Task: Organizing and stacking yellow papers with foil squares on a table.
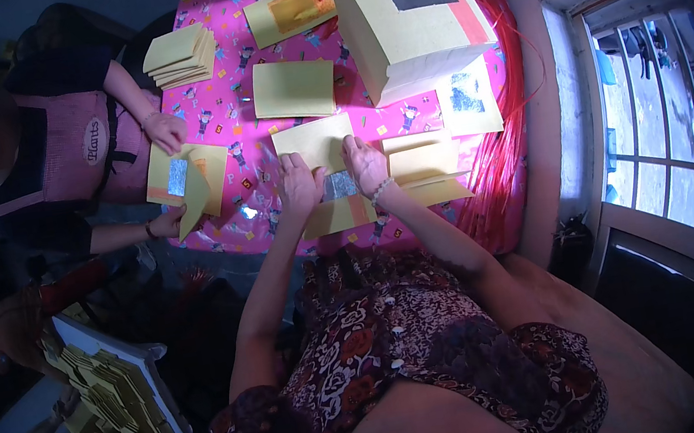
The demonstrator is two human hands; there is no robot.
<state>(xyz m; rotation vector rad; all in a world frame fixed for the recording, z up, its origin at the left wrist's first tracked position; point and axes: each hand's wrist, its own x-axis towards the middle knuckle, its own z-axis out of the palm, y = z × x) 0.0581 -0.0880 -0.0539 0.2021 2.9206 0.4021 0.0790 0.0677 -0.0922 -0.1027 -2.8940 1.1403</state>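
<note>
A yellow paper sheet (314, 136) lies before me on the table, partly folded, with a silver foil patch (340, 185) and an orange band on its near part. My left hand (301, 184) grips its left side, fingers curled over the paper. On the opposite side, my right hand (366, 164), with a beaded bracelet at the wrist, has its fingers bent round the sheet. Just right of that hand lie folded yellow papers (423, 158). Beyond both hands rests another yellow paper piece (293, 89).
A tall yellow paper stack (376, 37) stands at the far right, beside long red strips (499, 170). At left, a co-worker's hands (167, 133) handle a foil-patched sheet (162, 178). Folded bundles (181, 56) sit on the pink patterned tablecloth (227, 35); more papers (116, 396) are piled lower left.
</note>
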